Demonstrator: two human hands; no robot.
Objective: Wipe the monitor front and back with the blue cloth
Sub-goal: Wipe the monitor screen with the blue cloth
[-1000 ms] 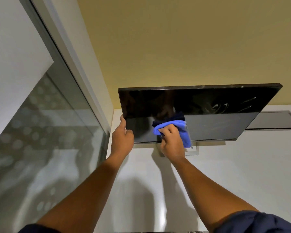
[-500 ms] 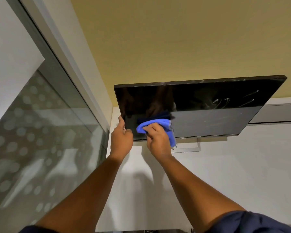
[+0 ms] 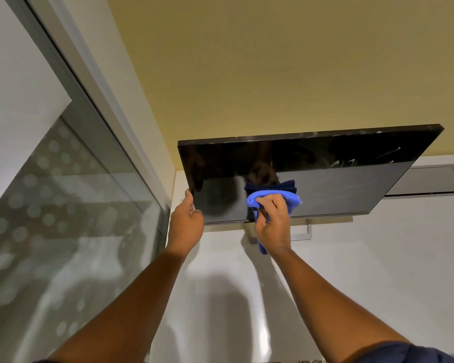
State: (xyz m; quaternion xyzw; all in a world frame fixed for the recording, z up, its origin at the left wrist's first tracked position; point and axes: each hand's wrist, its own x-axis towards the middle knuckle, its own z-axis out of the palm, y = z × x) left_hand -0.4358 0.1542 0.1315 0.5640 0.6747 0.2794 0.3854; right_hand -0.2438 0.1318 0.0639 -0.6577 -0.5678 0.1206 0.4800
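A black glossy monitor (image 3: 338, 176) stands at mid-right with its dark screen facing me; faint smear marks show near its upper right. My left hand (image 3: 188, 221) grips the screen's lower left corner. A bunched blue cloth (image 3: 290, 199) is pressed against the lower middle of the screen, with my right hand (image 3: 273, 221) shut on it; a tail of the cloth hangs below my wrist. The monitor's back is hidden.
The monitor's silver stand (image 3: 303, 233) rests on a white desk (image 3: 378, 271). A frosted glass partition (image 3: 63, 218) with a grey frame runs along the left. A yellow wall (image 3: 273, 61) rises behind, and a grey cable tray (image 3: 430, 179) lies at right.
My right hand has swept the cloth back to the right across the lower screen, after moving left half a second ago. My left hand keeps hold of the same corner.
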